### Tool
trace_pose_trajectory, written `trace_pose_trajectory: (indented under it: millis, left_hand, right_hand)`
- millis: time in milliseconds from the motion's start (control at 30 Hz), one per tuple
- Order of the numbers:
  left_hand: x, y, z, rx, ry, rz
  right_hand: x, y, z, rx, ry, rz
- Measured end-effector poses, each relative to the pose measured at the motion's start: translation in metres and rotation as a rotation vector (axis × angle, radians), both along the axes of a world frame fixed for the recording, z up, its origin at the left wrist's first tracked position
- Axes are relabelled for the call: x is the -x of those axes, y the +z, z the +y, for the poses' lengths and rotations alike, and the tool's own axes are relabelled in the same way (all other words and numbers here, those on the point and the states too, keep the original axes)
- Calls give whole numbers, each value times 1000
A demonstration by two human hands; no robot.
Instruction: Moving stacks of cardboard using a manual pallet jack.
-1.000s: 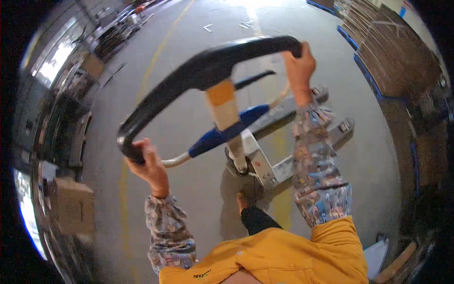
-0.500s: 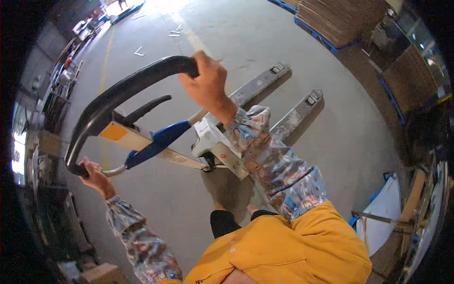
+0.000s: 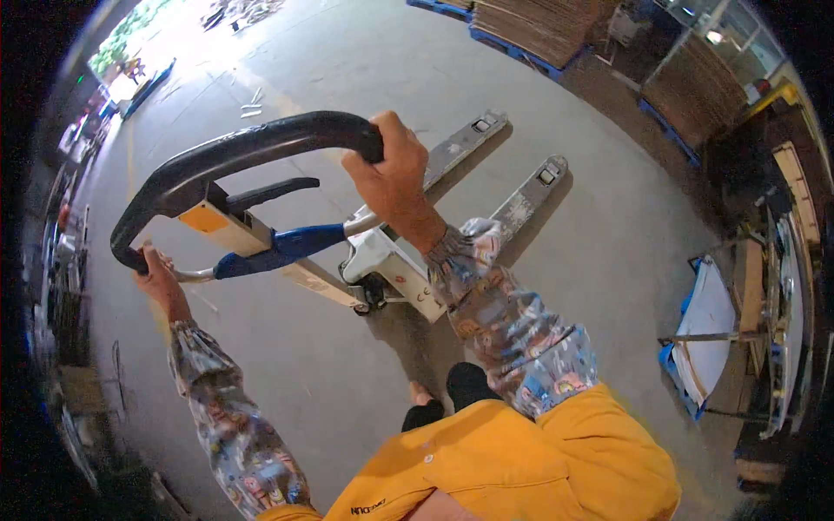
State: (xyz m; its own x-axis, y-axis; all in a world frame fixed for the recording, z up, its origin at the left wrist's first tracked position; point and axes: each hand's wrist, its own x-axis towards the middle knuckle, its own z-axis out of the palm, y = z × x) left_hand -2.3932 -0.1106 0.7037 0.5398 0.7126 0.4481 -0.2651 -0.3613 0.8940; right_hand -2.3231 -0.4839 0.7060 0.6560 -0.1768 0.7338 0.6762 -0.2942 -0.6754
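A hand pallet jack stands in front of me, its loop handle [image 3: 252, 141] tilted toward me. The handle's black upper bar ends inside my closed right hand [image 3: 393, 165]. My left hand [image 3: 162, 282] is wrapped round the lower left end of the loop. Between the hands are a black lever [image 3: 274, 193] and a blue sleeve [image 3: 291, 246] on the metal part of the loop. Beyond them sits the white jack body [image 3: 391, 265]. Two worn grey forks [image 3: 532, 189] point away to the upper right, with no load on them. Patterned sleeve covers hide both my forearms.
Flat brown cardboard stacks [image 3: 534, 30] lie on blue pallets at the upper right. Another cardboard stack [image 3: 695, 91] is farther right. A rack with white sheets [image 3: 708, 326] stands at the right. Bright daylight and greenery [image 3: 130, 39] show far left; clutter lines the left side.
The view has swung to the right, and the cardboard stacks have shifted left in it. More of the bright opening shows. Both hands keep their hold on the handle, and my feet have moved.
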Motion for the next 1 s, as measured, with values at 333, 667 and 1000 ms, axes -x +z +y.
trace_pose_trajectory:
  millis: [333, 667, 1000]
  left_hand:
    - [-96, 25, -114, -100, -141, -140]
    - [-148, -36, -180, 57, -294, -114]
    - [-283, -52, -268, 65, -593, -159]
  right_hand:
    - [-20, 31, -115, -29, -65, 33]
    - [7, -25, -163, 27, -100, 14]
    - [-7, -31, -222, -120, -349, 112]
